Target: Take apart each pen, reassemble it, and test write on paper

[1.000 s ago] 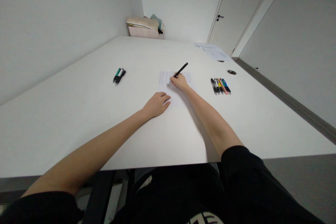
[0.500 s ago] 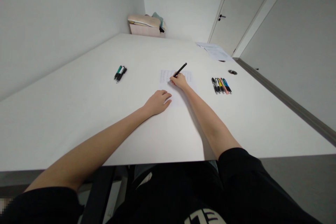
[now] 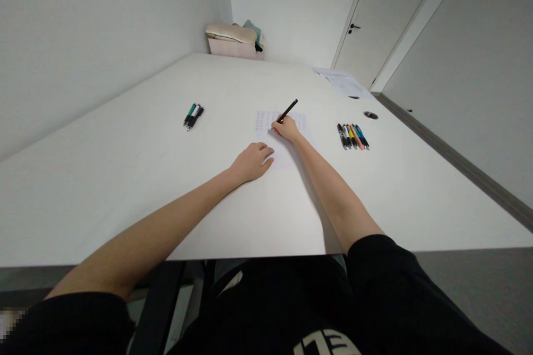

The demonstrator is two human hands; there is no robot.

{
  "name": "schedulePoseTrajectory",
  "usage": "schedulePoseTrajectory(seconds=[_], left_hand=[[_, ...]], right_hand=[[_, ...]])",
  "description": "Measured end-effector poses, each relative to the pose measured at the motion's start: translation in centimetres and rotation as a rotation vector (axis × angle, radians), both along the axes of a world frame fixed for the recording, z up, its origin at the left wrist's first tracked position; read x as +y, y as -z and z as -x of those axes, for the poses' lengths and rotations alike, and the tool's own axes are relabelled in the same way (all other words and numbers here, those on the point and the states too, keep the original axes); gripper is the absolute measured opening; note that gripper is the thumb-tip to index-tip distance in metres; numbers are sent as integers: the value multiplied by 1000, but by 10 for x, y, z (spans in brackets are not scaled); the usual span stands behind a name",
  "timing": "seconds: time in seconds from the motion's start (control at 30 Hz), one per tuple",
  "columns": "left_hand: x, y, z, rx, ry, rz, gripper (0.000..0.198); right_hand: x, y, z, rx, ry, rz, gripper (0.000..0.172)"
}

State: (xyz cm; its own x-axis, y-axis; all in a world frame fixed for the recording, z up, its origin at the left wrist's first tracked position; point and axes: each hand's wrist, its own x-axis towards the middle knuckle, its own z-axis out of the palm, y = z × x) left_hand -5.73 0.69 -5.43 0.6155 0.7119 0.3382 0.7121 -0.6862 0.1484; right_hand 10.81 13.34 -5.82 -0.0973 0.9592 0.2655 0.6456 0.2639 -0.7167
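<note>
A black pen (image 3: 288,110) slants up and to the right out of my right hand (image 3: 286,127), whose fingers pinch it near its lower end. That hand rests on a white sheet of paper (image 3: 264,136) with rows of small writing across its upper part. The pen's tip is hidden by my fingers or too small to make out. My left hand (image 3: 252,161) lies flat on the lower left of the sheet, fingers spread and holding nothing.
On the white table (image 3: 125,177), a small group of pens (image 3: 194,116) lies to the left. A row of several coloured pens (image 3: 353,136) lies to the right, near a round metal fitting (image 3: 370,115). More papers (image 3: 343,82) lie at the far right.
The whole view has shifted slightly. Both hands keep their places on the sheet, and the pen stays in my right hand at about the same slant.
</note>
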Motion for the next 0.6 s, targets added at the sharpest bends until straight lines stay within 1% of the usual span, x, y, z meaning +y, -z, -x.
schedulePoseTrajectory(seconds=[0.2,0.6], left_hand=[[0,1,0,-10,9,-9,31],[0,1,0,-27,13,8,32]], right_hand=[[1,3,0,5,17,-13,14],[0,1,-1,-14,19,-8,14]])
